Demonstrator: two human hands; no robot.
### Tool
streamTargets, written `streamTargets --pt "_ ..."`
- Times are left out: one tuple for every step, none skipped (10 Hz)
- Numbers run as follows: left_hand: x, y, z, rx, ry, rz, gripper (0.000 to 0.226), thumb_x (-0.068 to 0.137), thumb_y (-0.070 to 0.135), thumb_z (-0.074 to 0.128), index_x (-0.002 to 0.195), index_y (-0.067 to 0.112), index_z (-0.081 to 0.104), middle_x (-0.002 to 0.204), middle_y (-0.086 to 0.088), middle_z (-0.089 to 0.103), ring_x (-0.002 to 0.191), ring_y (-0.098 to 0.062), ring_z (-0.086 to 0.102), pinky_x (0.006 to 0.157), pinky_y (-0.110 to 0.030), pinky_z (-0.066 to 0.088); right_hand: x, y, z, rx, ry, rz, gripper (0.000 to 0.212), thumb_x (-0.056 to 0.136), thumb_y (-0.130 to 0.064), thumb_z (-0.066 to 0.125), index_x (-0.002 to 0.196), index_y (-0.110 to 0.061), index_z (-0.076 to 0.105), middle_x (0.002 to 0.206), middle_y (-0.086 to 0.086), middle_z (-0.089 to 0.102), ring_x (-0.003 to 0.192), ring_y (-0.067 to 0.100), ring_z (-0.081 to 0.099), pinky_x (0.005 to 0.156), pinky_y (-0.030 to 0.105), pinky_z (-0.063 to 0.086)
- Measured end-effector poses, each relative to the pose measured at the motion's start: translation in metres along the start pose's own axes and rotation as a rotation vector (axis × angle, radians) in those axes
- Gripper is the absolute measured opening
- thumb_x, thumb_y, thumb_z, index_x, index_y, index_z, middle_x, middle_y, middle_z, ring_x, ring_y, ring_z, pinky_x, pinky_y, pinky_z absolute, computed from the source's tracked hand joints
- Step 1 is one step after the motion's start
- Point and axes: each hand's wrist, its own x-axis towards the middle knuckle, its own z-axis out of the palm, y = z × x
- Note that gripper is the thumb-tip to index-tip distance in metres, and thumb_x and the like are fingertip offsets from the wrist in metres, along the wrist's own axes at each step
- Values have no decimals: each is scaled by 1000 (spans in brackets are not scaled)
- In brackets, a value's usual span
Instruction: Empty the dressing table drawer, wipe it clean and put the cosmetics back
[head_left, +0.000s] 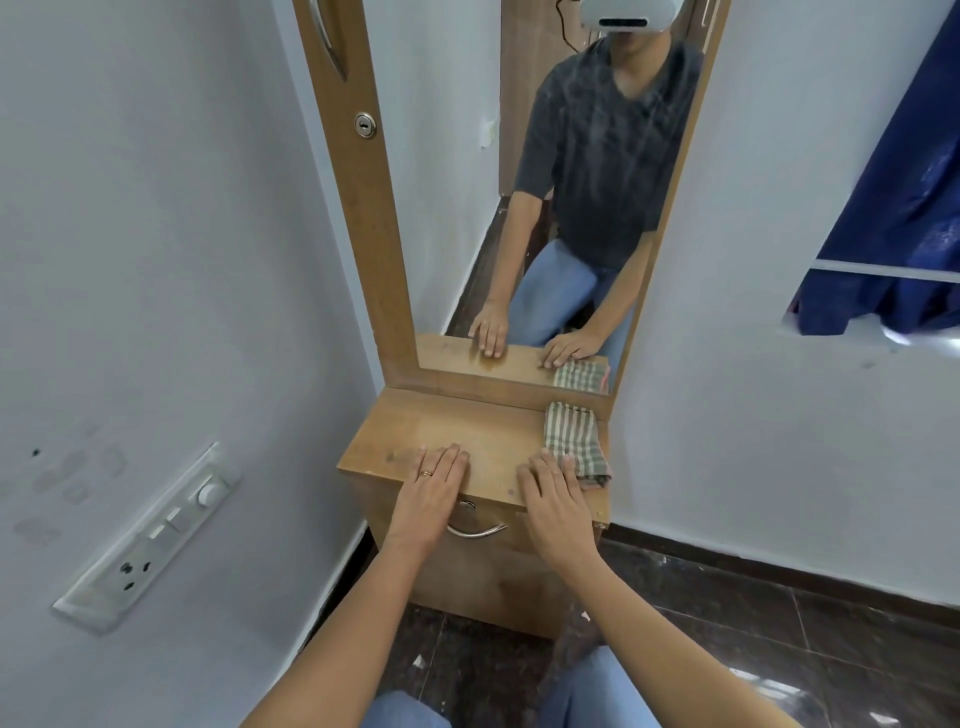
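At frame centre we face the dressing table (415, 431), its drawer (498, 561) shut below, so emptying hasn't begun. Our left hand (434, 493) and right hand (553, 499) lie flat, holding nothing, the right beside the striped cloth (574, 441). Next we'd grip the handle (478, 530) and pull.

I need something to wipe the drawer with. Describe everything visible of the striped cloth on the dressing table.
The striped cloth is a folded woven rag with green-grey and pale stripes and a reddish edge at its near corner. It lies flat, slightly rumpled, on the right end of the wooden tabletop, its far edge near the mirror's base, where its reflection shows. The right hand lies flat beside it, fingertips overlapping its near left edge. The left hand is clear of it.
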Motion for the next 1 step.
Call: streamTargets --pt "-2 -5 -3 -65 41 -32 73 61 24 82 127 12 53 128 -3 59 119 -20 56 111 -45 32 4 6 -6 58 3 -19 73 66 -33 78 128 -9 48 134 12 50 135 30 36 118 41 5"
